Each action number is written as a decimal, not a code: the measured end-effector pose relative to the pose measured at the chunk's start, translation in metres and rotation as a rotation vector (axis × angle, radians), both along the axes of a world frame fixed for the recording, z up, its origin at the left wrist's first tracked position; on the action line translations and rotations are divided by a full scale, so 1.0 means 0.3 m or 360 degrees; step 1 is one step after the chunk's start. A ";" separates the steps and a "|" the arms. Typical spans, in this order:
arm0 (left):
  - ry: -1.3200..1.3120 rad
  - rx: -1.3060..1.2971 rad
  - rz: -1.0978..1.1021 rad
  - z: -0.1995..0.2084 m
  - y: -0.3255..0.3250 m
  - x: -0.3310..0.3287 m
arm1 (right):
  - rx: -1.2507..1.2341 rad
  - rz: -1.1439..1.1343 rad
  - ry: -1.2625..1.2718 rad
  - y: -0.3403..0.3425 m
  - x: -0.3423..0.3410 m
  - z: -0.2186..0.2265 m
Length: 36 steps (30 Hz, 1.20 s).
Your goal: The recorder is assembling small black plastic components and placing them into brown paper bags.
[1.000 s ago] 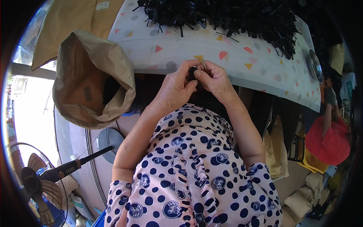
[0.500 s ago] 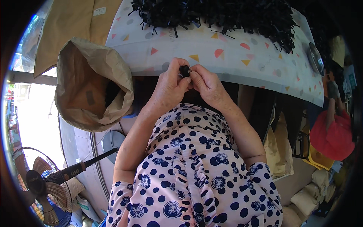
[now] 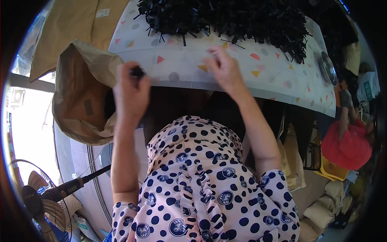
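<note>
Pinched between the thumb and finger of my left hand (image 3: 131, 90) is a small black part (image 3: 137, 72), blurred so its kind is unclear. That hand is at the right rim of an upright, open brown paper bag (image 3: 66, 101). My right hand (image 3: 225, 70) hovers over the table's near edge, fingers loosely apart and smeared by motion, with nothing visible in them. A large pile of thin black pieces (image 3: 225, 20) covers the far side of the patterned tablecloth (image 3: 181, 76).
A round metal dish (image 3: 327, 68) sits at the table's right end. An electric fan (image 3: 36, 197) stands at lower left. Another person in a red top (image 3: 346, 141) is at the right, beside a yellow container (image 3: 334, 169) and several stuffed sacks (image 3: 322, 213).
My hands were together at the table edge around the black part. The left has swung left with it toward the paper bag; the right has let go and moved slightly right and farther over the table.
</note>
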<state>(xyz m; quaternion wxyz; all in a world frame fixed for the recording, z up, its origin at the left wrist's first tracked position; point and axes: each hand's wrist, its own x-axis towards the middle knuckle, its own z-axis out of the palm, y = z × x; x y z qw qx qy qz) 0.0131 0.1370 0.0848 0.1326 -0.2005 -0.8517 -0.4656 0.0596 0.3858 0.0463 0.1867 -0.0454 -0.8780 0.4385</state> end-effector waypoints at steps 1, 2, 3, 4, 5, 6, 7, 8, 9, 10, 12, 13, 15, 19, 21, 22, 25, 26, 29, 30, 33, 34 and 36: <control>0.0020 -0.0032 0.0167 0.001 -0.086 -0.043 | 0.0381 -0.0303 0.0017 0.091 -0.017 -0.014; 0.0070 -0.0107 0.0282 -0.006 -0.179 -0.079 | 0.0631 -0.0432 0.0007 0.175 -0.031 -0.032; 0.0000 -0.0326 0.0443 -0.009 -0.259 -0.098 | 0.0880 -0.0558 -0.0001 0.239 -0.044 -0.049; -0.0006 -0.0542 0.0464 -0.012 -0.330 -0.111 | 0.0889 -0.0555 -0.0002 0.275 -0.053 -0.052; -0.0016 -0.0528 0.0468 -0.021 -0.338 -0.110 | 0.1009 -0.0587 -0.0176 0.301 -0.065 -0.054; 0.0288 -0.0622 0.0534 -0.030 -0.345 -0.111 | 0.1129 -0.0621 -0.0351 0.321 -0.068 -0.059; 0.0588 -0.0722 0.0622 -0.032 -0.353 -0.097 | 0.1144 -0.0591 -0.0344 0.327 -0.074 -0.065; 0.0337 -0.0338 0.0409 -0.038 -0.340 -0.089 | 0.1196 -0.0563 -0.0274 0.328 -0.077 -0.073; 0.0324 -0.0331 0.0439 -0.042 -0.309 -0.078 | 0.1245 -0.0534 -0.0205 0.328 -0.084 -0.083; -0.0053 0.0032 0.0196 -0.053 -0.269 -0.065 | 0.1264 -0.0493 -0.0199 0.303 -0.085 -0.082; -0.0585 0.0500 -0.0276 -0.043 -0.160 -0.033 | 0.0359 -0.0186 -0.0048 0.243 -0.041 -0.058; -0.0746 0.0592 -0.0488 -0.019 -0.107 -0.007 | 0.0355 -0.0142 -0.0054 0.196 -0.020 -0.041; -0.1051 0.0766 -0.0768 -0.019 -0.010 0.017 | -0.0271 0.0132 -0.0168 0.080 0.026 -0.010; -0.1232 0.0904 -0.0988 -0.110 0.125 0.024 | -0.0318 0.0375 -0.0144 -0.094 0.084 0.027; -0.1284 0.0962 -0.1032 -0.112 0.139 0.027 | -0.0553 0.0526 -0.0123 -0.126 0.099 0.009; -0.1338 0.1048 -0.1018 -0.111 0.137 0.028 | -0.0412 0.0548 -0.0102 -0.124 0.103 0.000; -0.1364 0.1130 -0.0959 -0.111 0.138 0.041 | -0.0461 0.0560 -0.0124 -0.139 0.122 0.001; -0.1335 0.1127 -0.0918 -0.110 0.138 0.046 | -0.0467 0.0561 -0.0124 -0.145 0.127 -0.004; -0.1316 0.1188 -0.0856 -0.122 0.144 0.060 | -0.0551 0.0475 -0.0219 -0.161 0.144 -0.013; -0.1319 0.1179 -0.0860 -0.122 0.147 0.062 | -0.0447 0.0431 -0.0180 -0.168 0.149 -0.011; -0.1336 0.1173 -0.0717 -0.120 0.159 0.068 | -0.0375 0.0291 -0.0082 -0.186 0.169 -0.004; -0.1311 0.1082 -0.0679 -0.115 0.160 0.070 | -0.0399 0.0210 -0.0026 -0.187 0.175 0.000; -0.1291 0.0975 -0.0651 -0.117 0.169 0.080 | -0.0450 0.0233 -0.0120 -0.178 0.179 0.030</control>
